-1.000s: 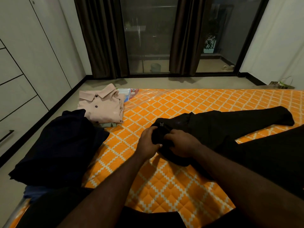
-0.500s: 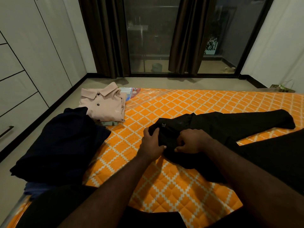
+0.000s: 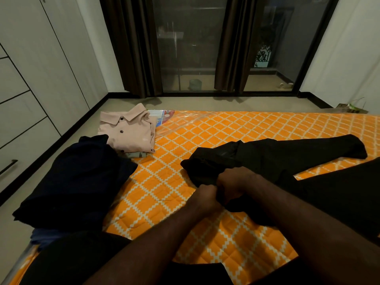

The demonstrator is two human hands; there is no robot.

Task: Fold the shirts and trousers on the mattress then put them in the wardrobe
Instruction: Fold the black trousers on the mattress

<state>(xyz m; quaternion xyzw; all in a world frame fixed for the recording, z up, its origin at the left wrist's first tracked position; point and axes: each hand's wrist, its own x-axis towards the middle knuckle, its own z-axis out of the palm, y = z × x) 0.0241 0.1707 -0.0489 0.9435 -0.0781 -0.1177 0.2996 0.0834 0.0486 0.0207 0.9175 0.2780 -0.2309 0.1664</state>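
Hands: left hand [image 3: 205,197] and right hand [image 3: 236,183] side by side, fingers curled, both gripping the bunched waist end of the black trousers [image 3: 287,155].
Trousers: on the orange mattress [image 3: 226,128], one leg stretched right.
Folded piles: two, a pink collared shirt [image 3: 131,132] at the far-left corner and a navy garment [image 3: 76,177] touching it.
Around: wardrobe [image 3: 30,89] on the left, two dark curtains [image 3: 135,48] ahead.
Writing: mattress label [image 3: 162,115], unreadable.

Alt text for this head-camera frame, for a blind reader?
Left hand and right hand grip black trousers lying on an orange mattress. A folded pink shirt and a dark garment lie to the left, beside the wardrobe.
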